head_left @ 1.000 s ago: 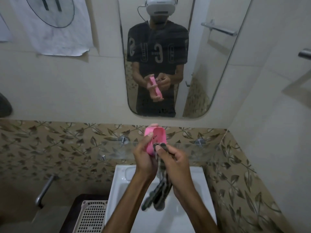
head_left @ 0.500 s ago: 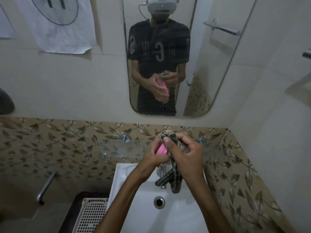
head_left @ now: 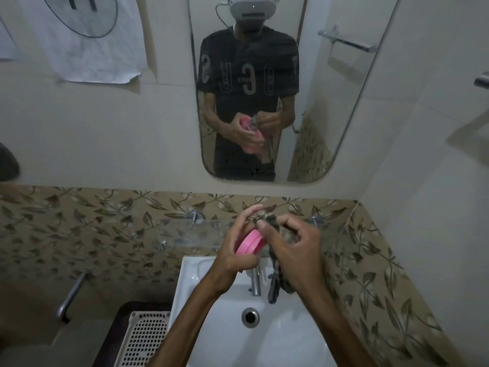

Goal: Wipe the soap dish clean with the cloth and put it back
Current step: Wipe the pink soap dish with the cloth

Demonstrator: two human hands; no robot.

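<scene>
1. Bathroom, head view: white sink (head_left: 277,340) below you, tap (head_left: 255,283) at its back, glass shelf (head_left: 185,229) on leaf-patterned tiles, mirror (head_left: 330,115) above, basket (head_left: 143,337) lower left.
2. Your left hand (head_left: 235,250): fingers curled round the pink dish (head_left: 250,242), held tilted over the sink.
3. Your right hand (head_left: 293,250): thumb and fingers pinch the cloth (head_left: 270,223) against the dish's upper edge; its tail hangs beside the tap.

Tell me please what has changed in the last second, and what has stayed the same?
The left hand turned the pink soap dish from upright to tilted, its underside now toward the camera. The right hand moved the cloth up to its top. Both grips, sink and basket are unchanged.
</scene>
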